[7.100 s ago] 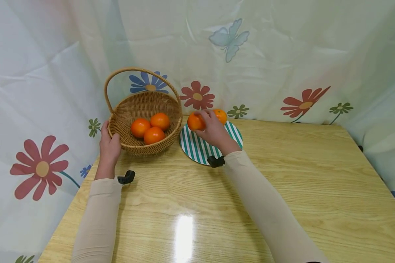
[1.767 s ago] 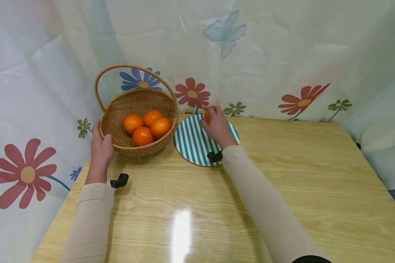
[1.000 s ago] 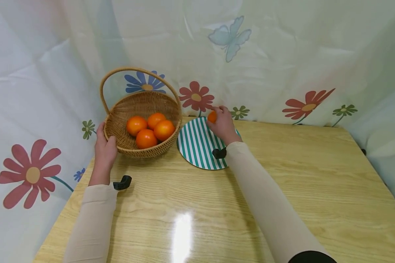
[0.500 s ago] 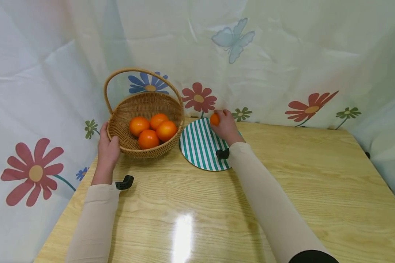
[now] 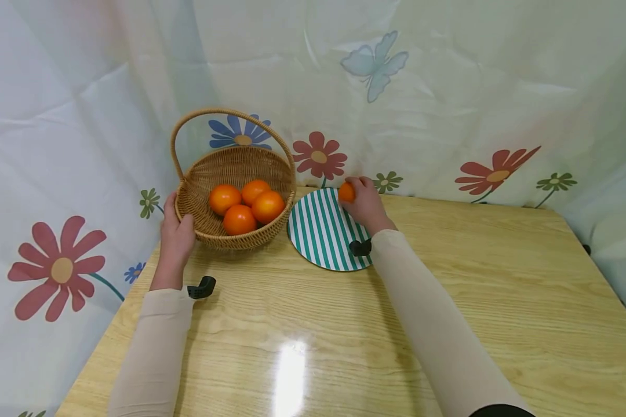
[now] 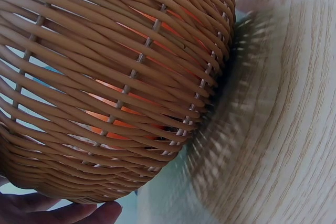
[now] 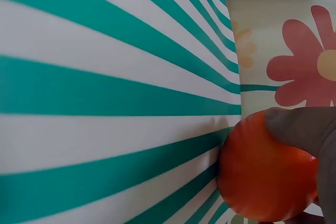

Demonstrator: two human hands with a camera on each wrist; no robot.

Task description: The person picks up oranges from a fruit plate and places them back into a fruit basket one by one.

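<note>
A wicker basket (image 5: pixel 229 237) with a tall arched handle stands at the back left. Several oranges (image 5: pixel 240 220) lie in it. My left hand (image 5: pixel 176 234) grips the basket's left rim, thumb inside; in the left wrist view its fingertips (image 6: pixel 107 212) show under the woven wall (image 6: pixel 105 77). To the right, a round mat (image 5: pixel 318 237) with green and white stripes lies on the table. At its far edge my right hand (image 5: pixel 367 205) holds another orange (image 5: pixel 346 192). In the right wrist view the thumb presses on this orange (image 7: pixel 262 171), which touches the striped surface (image 7: pixel 105 87).
The wooden table (image 5: pixel 250 324) extends toward me and to the right. A flowered curtain (image 5: pixel 428 116) hangs close behind the basket and mat and along the left side. A black wrist mount (image 5: pixel 202 287) sits by the left cuff, another (image 5: pixel 360 248) by the right.
Seven seconds ago the right hand held a different orange over the mat; that one is now in the basket. The hand has since taken hold of the mat's other orange. The left hand stays put.
</note>
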